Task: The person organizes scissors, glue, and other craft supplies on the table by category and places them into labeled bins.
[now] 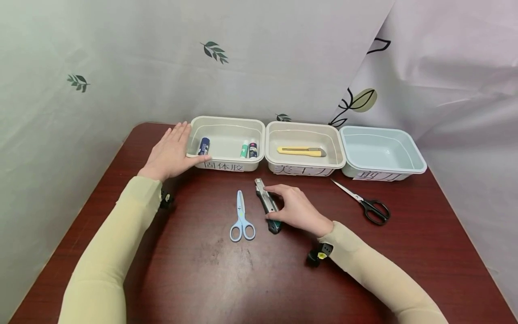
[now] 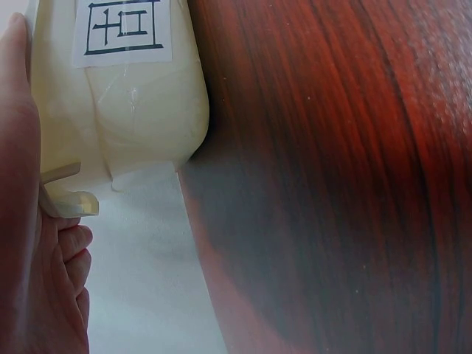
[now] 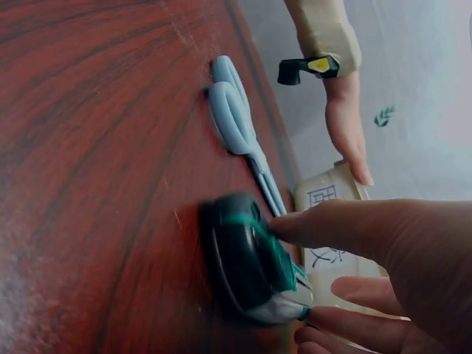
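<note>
My right hand is at a silver and black utility knife lying on the table, its thumb and fingers on the knife's two sides. In the right wrist view, the thumb touches the green-trimmed black end of the knife. My left hand rests on the left corner of a cream bin, fingers straight along its side and thumb over the front rim. Light blue scissors lie left of the knife. Black-handled scissors lie to the right of my right hand.
Glue sticks lie in the left bin. A beige middle bin holds a yellow utility knife. Beside it stands a light blue bin. All three carry front labels. A pale patterned curtain hangs behind the table.
</note>
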